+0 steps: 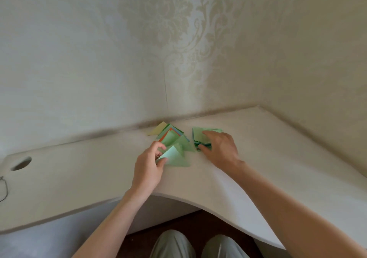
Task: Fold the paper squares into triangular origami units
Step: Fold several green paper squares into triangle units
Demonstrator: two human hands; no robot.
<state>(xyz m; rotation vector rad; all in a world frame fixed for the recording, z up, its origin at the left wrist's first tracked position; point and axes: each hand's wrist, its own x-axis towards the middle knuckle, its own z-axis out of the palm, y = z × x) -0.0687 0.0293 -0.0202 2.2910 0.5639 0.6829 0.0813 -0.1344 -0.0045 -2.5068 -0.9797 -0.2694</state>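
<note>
A pale green folded triangle (172,156) lies at the front of a loose pile of folded triangles (174,137), mostly green with some orange, blue and a yellow one at the back. My left hand (150,164) pinches the left corner of that front triangle between thumb and fingers. To the right sits a stack of green paper squares (198,136). My right hand (221,146) rests on top of the stack, fingers spread over it and thumb at its near edge.
Everything lies on a white corner desk (278,148) against patterned wallpaper. A round cable hole (20,163) is cut at the far left, with a thin dark cord (4,188) by the left edge. The desk's curved front edge runs above my knees.
</note>
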